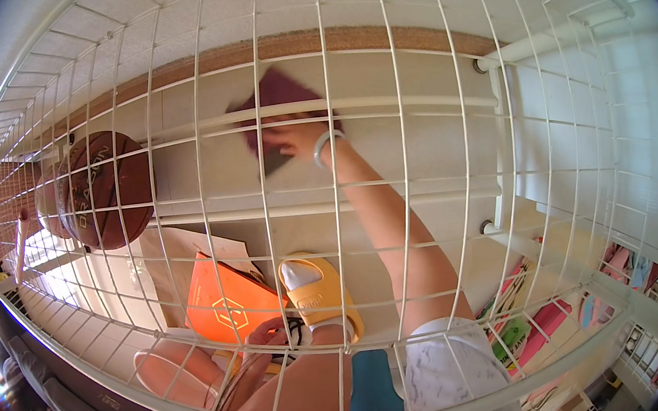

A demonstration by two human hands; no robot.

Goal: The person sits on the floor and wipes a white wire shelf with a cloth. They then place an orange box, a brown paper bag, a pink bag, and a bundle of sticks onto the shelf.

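Note:
My right hand (296,136) reaches below the white wire basket (401,115) and presses on a dark purple cloth (285,91) on the pale floor. The cloth is blurred and partly behind a white rack bar; a pale bangle (322,148) circles the wrist. Low in the picture, my left hand (265,333) is beside an orange bag (227,301) bearing a printed hexagon and next to a black cord (294,328). Basket wires cross it, so its grip is unclear. My foot, in a white sock, wears a yellow slide sandal (320,292).
A brown basketball (107,190) sits at the left, with a paler ball partly behind it. A cream paper bag (159,270) stands behind the orange bag. White rack tubes (505,142) cross the floor space. Colourful packages (528,334) are at the right. A brown skirting strip (352,37) edges the wall.

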